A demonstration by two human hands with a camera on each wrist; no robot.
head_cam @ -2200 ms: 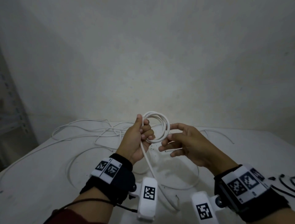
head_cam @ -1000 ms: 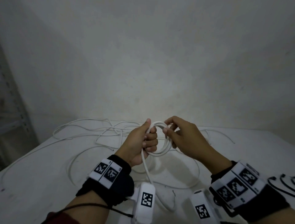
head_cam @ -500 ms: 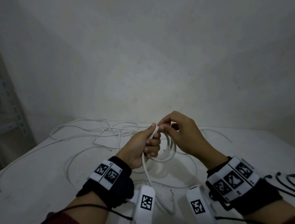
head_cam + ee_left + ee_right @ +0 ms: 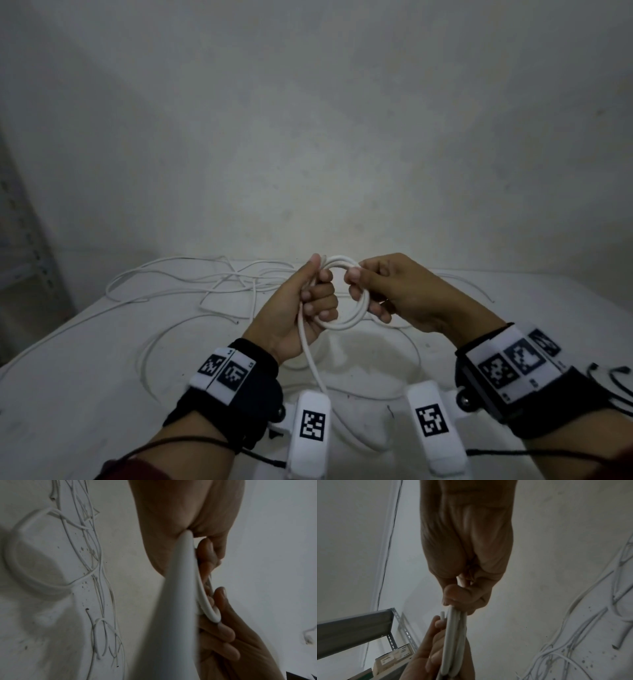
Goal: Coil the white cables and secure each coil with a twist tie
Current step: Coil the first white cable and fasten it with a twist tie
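A small coil of white cable (image 4: 356, 320) is held up over the table between both hands. My left hand (image 4: 317, 291) grips the coil's left side, fingers curled round the strands. The cable's free tail (image 4: 313, 366) hangs from that fist towards my left wrist. My right hand (image 4: 356, 277) pinches the coil's top right between thumb and fingers. In the right wrist view the right hand (image 4: 462, 600) nips the bunched strands (image 4: 453, 642), with a cut cable end (image 4: 442, 615) beside them. In the left wrist view the tail (image 4: 180, 601) fills the middle, blurred.
Several loose white cables (image 4: 205, 284) lie tangled on the white table (image 4: 85, 377) at the back left, and one wide loop (image 4: 154, 346) lies under the hands. Thin black ties (image 4: 613, 377) lie at the right edge. A metal shelf (image 4: 359, 627) stands to the left.
My right hand came onto the coil and now pinches its top right. The coil has turned more face-on to the head camera. The left hand's grip is unchanged.
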